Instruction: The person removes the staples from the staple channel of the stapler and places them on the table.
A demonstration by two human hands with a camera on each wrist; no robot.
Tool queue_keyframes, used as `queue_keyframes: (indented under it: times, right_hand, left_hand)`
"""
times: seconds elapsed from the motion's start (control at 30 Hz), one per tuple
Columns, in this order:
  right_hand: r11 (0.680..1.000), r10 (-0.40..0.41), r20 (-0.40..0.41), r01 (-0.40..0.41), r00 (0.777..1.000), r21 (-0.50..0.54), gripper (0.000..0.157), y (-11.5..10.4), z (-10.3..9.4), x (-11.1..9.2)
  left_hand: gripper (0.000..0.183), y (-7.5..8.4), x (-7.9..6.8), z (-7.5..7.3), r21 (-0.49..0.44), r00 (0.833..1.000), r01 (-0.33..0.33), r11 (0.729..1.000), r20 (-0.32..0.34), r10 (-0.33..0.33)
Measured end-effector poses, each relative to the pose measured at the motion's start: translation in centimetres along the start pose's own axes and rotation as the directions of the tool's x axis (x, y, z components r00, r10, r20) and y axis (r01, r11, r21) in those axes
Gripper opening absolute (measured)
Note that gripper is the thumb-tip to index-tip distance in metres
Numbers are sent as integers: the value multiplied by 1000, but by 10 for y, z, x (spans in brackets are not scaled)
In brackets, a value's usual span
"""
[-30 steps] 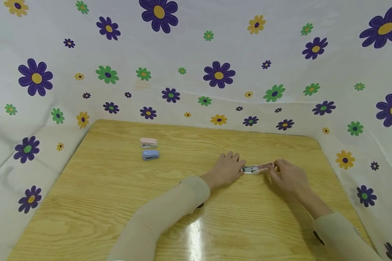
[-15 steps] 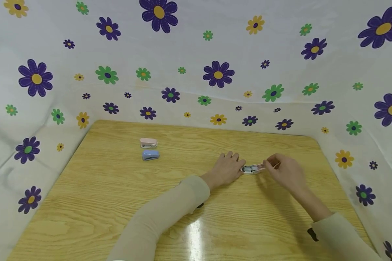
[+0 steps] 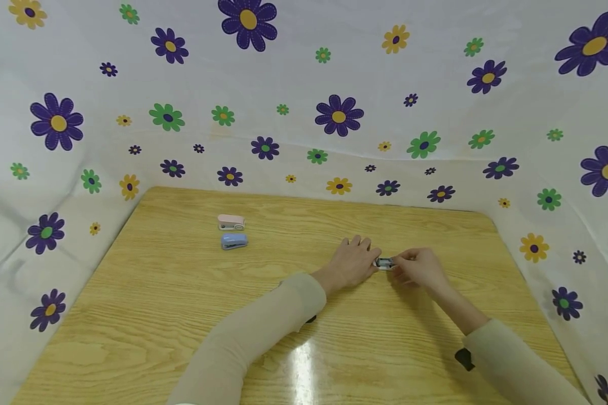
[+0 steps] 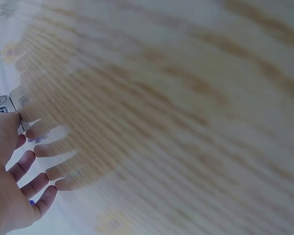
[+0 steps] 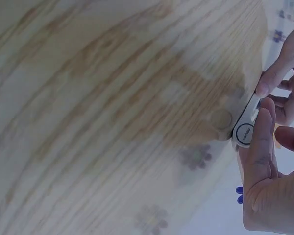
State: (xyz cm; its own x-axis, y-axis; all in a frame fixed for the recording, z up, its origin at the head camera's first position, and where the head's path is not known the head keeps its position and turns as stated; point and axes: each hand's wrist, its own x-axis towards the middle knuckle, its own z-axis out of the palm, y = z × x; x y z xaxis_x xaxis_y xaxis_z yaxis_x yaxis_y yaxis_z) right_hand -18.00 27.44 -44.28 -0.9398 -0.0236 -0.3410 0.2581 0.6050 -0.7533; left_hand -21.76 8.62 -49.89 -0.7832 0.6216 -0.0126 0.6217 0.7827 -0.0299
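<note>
A pink and white stapler (image 3: 385,263) lies on the table at right of centre, its metal staple channel showing. My left hand (image 3: 352,263) holds the stapler's left end, thumb and fingertips at its edge. From the right, my right hand (image 3: 420,269) has its fingertips right at the stapler's middle. In the right wrist view, the round white hinge of the stapler (image 5: 244,133) shows beside my right index finger. The stapler's right part and pink cover are hidden behind the right hand.
Toward the back left of the wooden table (image 3: 182,315) sit a pink stapler (image 3: 231,222) and, just in front of it, a blue stapler (image 3: 234,241). A white flower-patterned cloth (image 3: 284,73) rises behind the table and along both sides.
My right hand has moved left from the far end of the lifted pink cover to the stapler's middle, hiding the cover. The left hand stays in place on the stapler.
</note>
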Motion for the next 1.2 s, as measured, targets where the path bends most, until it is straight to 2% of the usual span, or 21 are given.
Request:
queue_keyframes:
  times: [0.3,0.57,0.93,1.2]
  right_hand:
    - [996,58,19,-59,998,61,39,2,7,4]
    - [995,69,12,-69,998,77,39,2,7,5]
    - [978,104,35,-109,994,175,41,6,7,10]
    - [970,87,53,-96,995,221,42,7,3,7]
  left_hand:
    - [36,2,-1,-1,1,1000,-2,1000,9,2]
    - [38,3,2,-3,3,1000,-3,1000,30,3]
    - [38,3,2,-4,5,1000,-4,1000,29,3]
    - [34,6,5,-4,-3,1000,10,1000,18,-10]
